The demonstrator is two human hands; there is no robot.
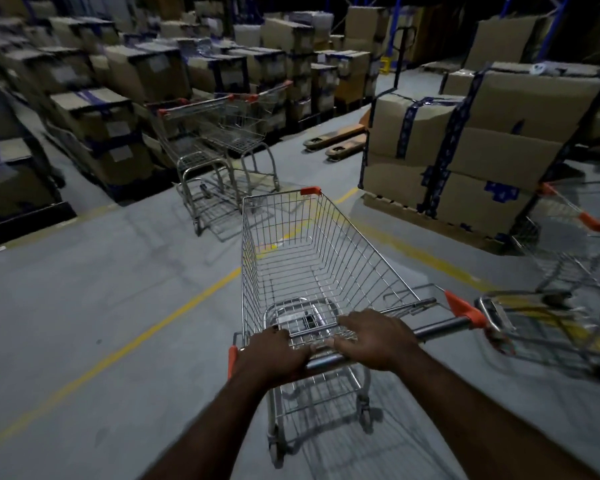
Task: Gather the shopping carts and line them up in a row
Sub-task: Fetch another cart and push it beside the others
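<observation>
Near you, at the bottom middle of the view, your left hand and right hand both grip the handle bar of an empty wire cart. The fingers of each hand are curled over the bar, and the two hands sit close together toward its left end. The cart stands on the grey floor with its basket pointing away from you, across a yellow line that runs from near left to far right.

Straight beyond the basket's far left corner, two nested carts are parked against a row of taped boxes along the left side. Open floor lies between your cart and that pair.

On your right, a blurred cart stands in front of a pallet of stacked cardboard boxes. Its low frame comes just beside the orange right end of your handle bar; you cannot tell from this view whether they touch.

Farther off, the orange forks of a pallet jack lie on the floor, poking out to the left of that stack, to the right of the nested pair.
</observation>
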